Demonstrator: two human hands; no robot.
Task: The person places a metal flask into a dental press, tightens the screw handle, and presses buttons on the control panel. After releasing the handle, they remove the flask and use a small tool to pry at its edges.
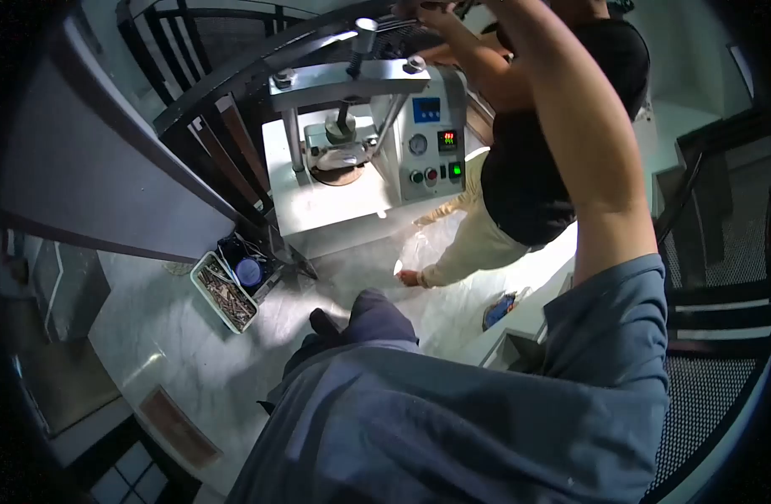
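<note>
My right arm reaches up and forward past a co-worker and leaves the view at the top edge, so its hand is out of sight. My left hand does not show anywhere. Ahead of me stands a white bench press machine with a metal crossbar, a threaded screw and a round base plate under the press head. Its front panel carries a blue display, a red-and-green digital readout, a dial gauge and buttons.
A co-worker in a black top stands at the right of the machine, an arm raised. On the floor sit a tray of small metal-looking pieces and a dark box with a blue round item. A black railing curves behind.
</note>
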